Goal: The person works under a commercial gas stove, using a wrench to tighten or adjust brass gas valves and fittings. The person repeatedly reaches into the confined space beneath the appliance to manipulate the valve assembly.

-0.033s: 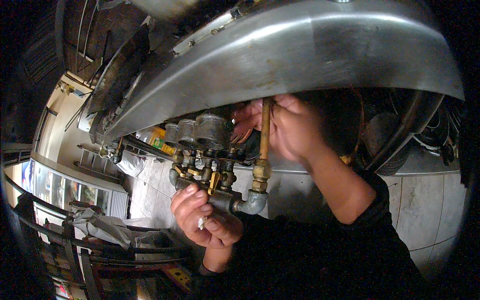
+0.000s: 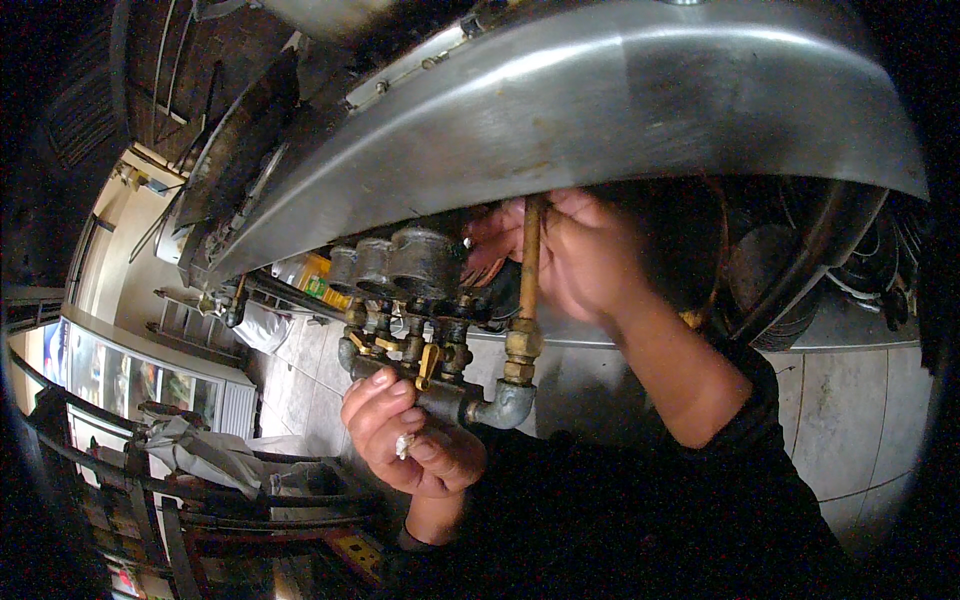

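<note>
Beneath the curved steel edge sits a gas manifold, a dark horizontal pipe point(image 2: 446, 404) with several brass valves and yellow levers point(image 2: 428, 367). Rusty metal cylinders point(image 2: 425, 262) stand above the valves. My left hand point(image 2: 412, 440) is closed just below the manifold, its fingertips against the pipe. Between its thumb and fingers shows a small white scrap point(image 2: 404, 445). At the manifold's right end a grey elbow point(image 2: 507, 403) and brass fitting point(image 2: 521, 350) lead up into a brownish upright pipe point(image 2: 531, 260). My right hand point(image 2: 595, 255), blurred, reaches behind that pipe; its grip is partly hidden.
A broad stainless-steel panel point(image 2: 600, 110) hangs low over both hands. Dark cables point(image 2: 880, 260) and a thick black tube point(image 2: 830, 250) lie at the right. Light floor tiles point(image 2: 840, 420) show below. Left stand a glass-fronted cabinet point(image 2: 140, 375) and grey cloth point(image 2: 205, 450).
</note>
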`<action>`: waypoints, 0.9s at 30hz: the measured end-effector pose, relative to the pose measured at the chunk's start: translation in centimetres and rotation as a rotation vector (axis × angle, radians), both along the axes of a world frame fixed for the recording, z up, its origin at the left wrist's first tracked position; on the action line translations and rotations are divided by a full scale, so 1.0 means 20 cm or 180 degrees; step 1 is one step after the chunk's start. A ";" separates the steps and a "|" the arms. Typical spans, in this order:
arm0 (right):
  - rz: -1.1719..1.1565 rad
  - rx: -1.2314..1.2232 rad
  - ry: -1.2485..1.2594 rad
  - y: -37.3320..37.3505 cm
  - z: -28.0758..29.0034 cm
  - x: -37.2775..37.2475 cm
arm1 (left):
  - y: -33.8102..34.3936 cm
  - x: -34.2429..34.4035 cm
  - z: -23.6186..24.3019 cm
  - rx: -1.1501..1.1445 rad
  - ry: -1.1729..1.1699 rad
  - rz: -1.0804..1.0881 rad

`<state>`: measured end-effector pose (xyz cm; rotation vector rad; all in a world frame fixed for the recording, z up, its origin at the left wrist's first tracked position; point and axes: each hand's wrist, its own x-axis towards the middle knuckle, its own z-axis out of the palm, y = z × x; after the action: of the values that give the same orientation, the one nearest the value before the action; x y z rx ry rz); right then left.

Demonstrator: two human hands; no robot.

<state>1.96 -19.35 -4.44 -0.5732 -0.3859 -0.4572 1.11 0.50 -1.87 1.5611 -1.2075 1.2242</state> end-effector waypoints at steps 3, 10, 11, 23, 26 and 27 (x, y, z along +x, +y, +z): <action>0.0034 -0.0099 -0.0087 0.01 0.02 -0.01 | 0.00 -0.01 0.01 -0.0001 0.0028 0.0036; 0.0333 -0.0092 0.0247 0.00 0.06 -0.04 | 0.02 0.00 -0.01 0.0040 0.0044 0.0038; 0.0408 -0.0062 0.0120 0.00 0.05 -0.04 | 0.02 0.00 -0.02 0.0046 0.0035 -0.0001; 0.0467 -0.0360 0.0441 0.04 0.00 -0.02 | -0.01 -0.01 0.01 -0.0116 0.0011 -0.0011; 0.0464 -0.0002 0.0133 0.04 0.01 -0.02 | -0.01 -0.01 0.02 -0.0056 0.0010 -0.0007; 0.0524 0.0104 0.0098 0.05 0.01 -0.01 | -0.02 -0.01 0.02 -0.0048 -0.0003 -0.0016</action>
<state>1.74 -18.44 -4.33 -0.5117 -0.3921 -0.2957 0.91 0.19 -1.53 1.5460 -1.1996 1.2283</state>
